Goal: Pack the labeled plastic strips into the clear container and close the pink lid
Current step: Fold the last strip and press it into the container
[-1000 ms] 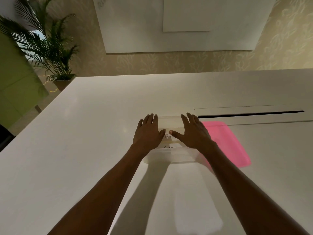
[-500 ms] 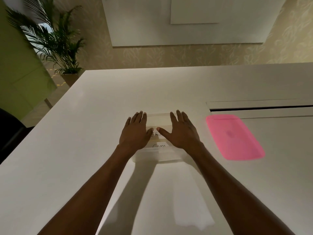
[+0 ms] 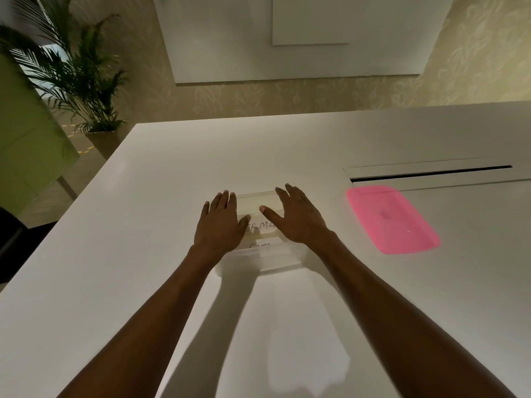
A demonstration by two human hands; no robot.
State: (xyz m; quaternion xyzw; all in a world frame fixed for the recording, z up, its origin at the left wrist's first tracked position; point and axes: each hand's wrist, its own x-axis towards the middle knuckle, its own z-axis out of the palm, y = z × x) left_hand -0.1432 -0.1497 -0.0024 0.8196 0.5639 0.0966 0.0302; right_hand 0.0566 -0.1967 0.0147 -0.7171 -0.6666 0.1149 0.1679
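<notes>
A clear rectangular container (image 3: 260, 261) sits on the white table (image 3: 143, 225) in front of me, without its lid. Inside it lie labeled plastic strips (image 3: 263, 226) with handwritten letters, partly hidden by my hands. My left hand (image 3: 219, 225) lies flat, palm down, over the container's left half, fingers spread. Over the right half my right hand (image 3: 296, 218) is also flat, its thumb pointing inward. Neither hand grips anything. The pink lid (image 3: 390, 219) lies flat on the table to the right, apart from the container.
A long dark cable slot (image 3: 431, 173) runs across the table just behind the lid. Off the table's far left corner stands a potted palm (image 3: 77, 81) beside a green panel (image 3: 26, 139). A white board hangs on the wall (image 3: 287, 38).
My hands have drawn slightly apart over the container, uncovering more of the lettering on the strips. The camera has shifted, so the container and lid sit further right in view.
</notes>
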